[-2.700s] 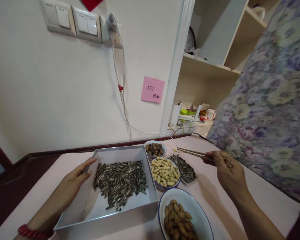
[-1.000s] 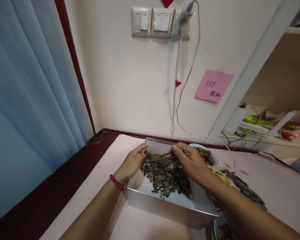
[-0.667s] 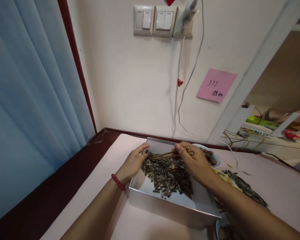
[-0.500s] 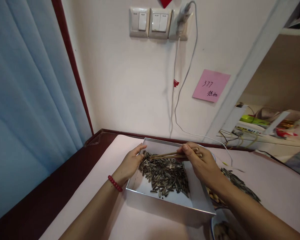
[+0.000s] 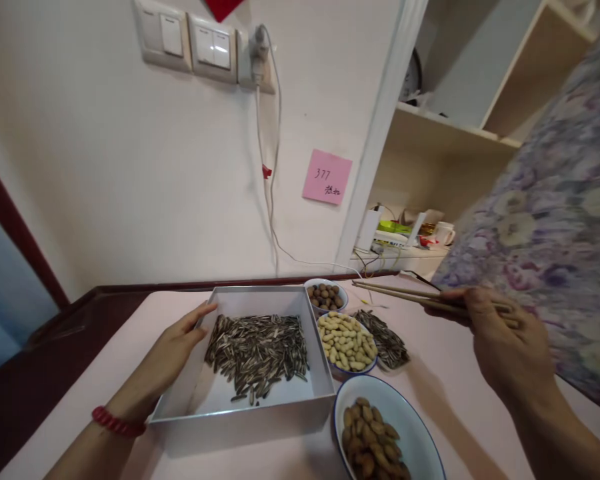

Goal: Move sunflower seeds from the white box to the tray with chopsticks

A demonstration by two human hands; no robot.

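Observation:
My left hand [image 5: 180, 340], above a red bead bracelet, grips the left wall of a shallow white box [image 5: 250, 417], its thumb and forefinger reaching over the rim. Striped sunflower seeds [image 5: 260, 353] lie spread on the box floor. In my right hand [image 5: 510, 340] is a pair of wooden chopsticks [image 5: 405, 293], raised over the table's right side and pointing left. Their tips are close together, and I can make out nothing between them. Below the tips is a smaller heap of sunflower seeds [image 5: 384, 339], right of a bowl of peanuts [image 5: 347, 343].
A bowl of round brown nuts [image 5: 326, 295] stands behind the peanuts. A blue-rimmed bowl [image 5: 420, 427] with almond-shaped nuts [image 5: 373, 440] is at the front. A white cable [image 5: 305, 261] runs down the wall onto the table. Shelves and a floral curtain [image 5: 550, 200] border the right.
My right hand has carried the chopsticks out of the box to the right. The view has turned right, uncovering the bowls. My left hand stays at the box's left wall.

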